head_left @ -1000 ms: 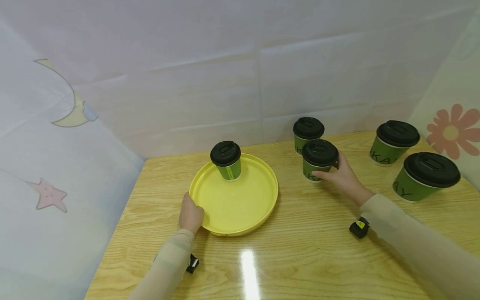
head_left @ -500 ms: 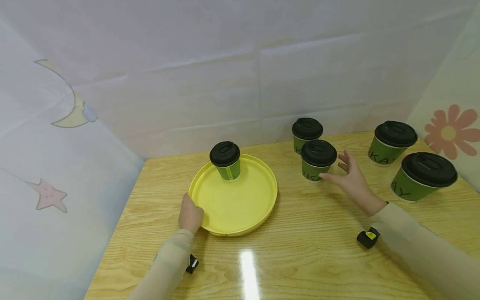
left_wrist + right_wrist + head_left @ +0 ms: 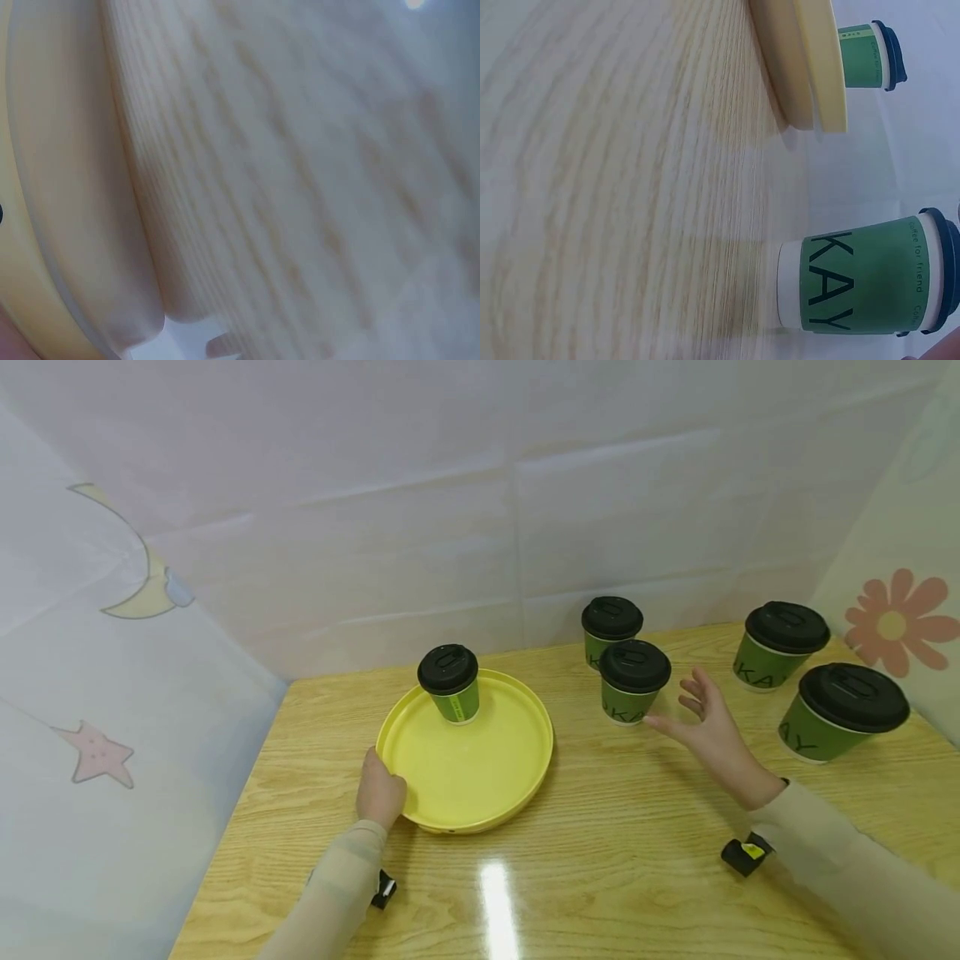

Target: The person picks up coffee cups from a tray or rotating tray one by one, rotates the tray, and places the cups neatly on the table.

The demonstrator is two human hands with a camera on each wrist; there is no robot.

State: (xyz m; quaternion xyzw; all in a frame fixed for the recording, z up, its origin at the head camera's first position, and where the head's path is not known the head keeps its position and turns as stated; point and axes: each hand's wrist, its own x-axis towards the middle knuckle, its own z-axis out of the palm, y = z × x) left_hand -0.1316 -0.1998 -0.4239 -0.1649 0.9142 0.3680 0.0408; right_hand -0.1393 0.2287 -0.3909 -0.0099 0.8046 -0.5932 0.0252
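My left hand [image 3: 381, 789] grips the near left rim of a round yellow tray [image 3: 472, 777], thumb over the edge. A green paper coffee cup with a black lid [image 3: 450, 687] stands upright on the tray's back left part. My right hand [image 3: 716, 735] is held just right of another lidded green coffee cup [image 3: 632, 685] on the table, fingers spread and holding nothing. In the right wrist view this coffee cup [image 3: 866, 277] shows the letters KAY, with a bit of finger [image 3: 945, 349] near its lid. The left wrist view shows the tray's side [image 3: 82, 180] close up.
Behind the cup by my right hand stands a similar cup [image 3: 612, 628]. Two more lidded cups, a back one [image 3: 780, 647] and a larger-looking front one [image 3: 847, 710], stand to the right on the wooden table [image 3: 585, 860]. A pale cloth wall [image 3: 420, 527] closes off the back.
My right hand has let go of the front middle cup and drawn back to the right. That cup stays in place. My left hand keeps its hold on the tray.
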